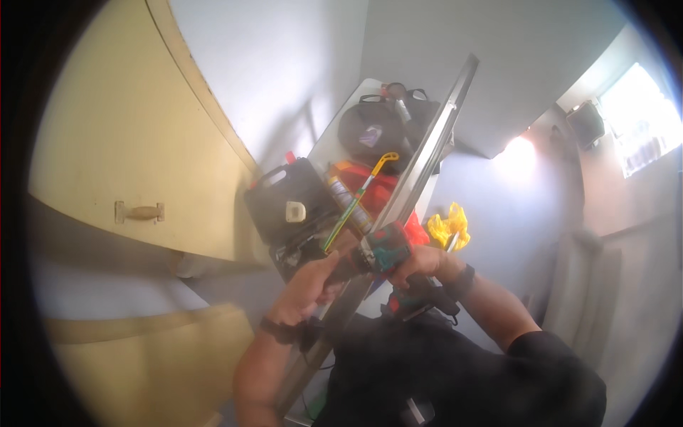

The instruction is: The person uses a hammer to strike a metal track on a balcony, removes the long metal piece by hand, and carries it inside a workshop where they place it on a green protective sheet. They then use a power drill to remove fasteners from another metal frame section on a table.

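A teal, red and black cordless drill (388, 248) lies crosswise over a long metal rail (416, 181), its front end pointing left. My right hand (420, 263) is closed round the drill's handle. The dark battery end shows below that hand, close to my dark shirt. At the drill's front end, my left hand (307, 288) is closed round the dark chuck area, just above the rail. Its fingers partly hide the chuck, and no bit or screw can be made out. The rail slants from the lower left up to the far right.
Left of the rail are an open black tool case (295, 203), a yellow-handled hacksaw (363, 192), a tube (350, 203) and red fabric (377, 181). A black bag (370, 132) stands farther back. A yellow plastic bag (449, 226) lies at right. A cream cabinet door (135, 142) rises at left.
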